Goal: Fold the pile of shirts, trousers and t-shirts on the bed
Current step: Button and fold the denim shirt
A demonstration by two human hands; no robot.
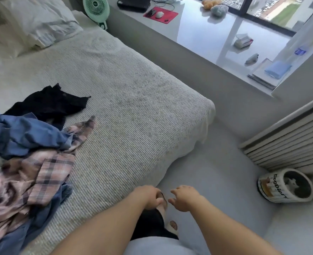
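Head view: clothes pile [23,153] unfolded on bed [133,107], left side. Left hand [150,197] and right hand [184,197] loosely curled, holding nothing – well apart from pile. Advice: take plaid shirt [50,173] on top first, spread flat on free bed area.

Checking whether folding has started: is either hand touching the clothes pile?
Apart. The head view shows left hand and right hand off the bed's edge, clear of the pile.
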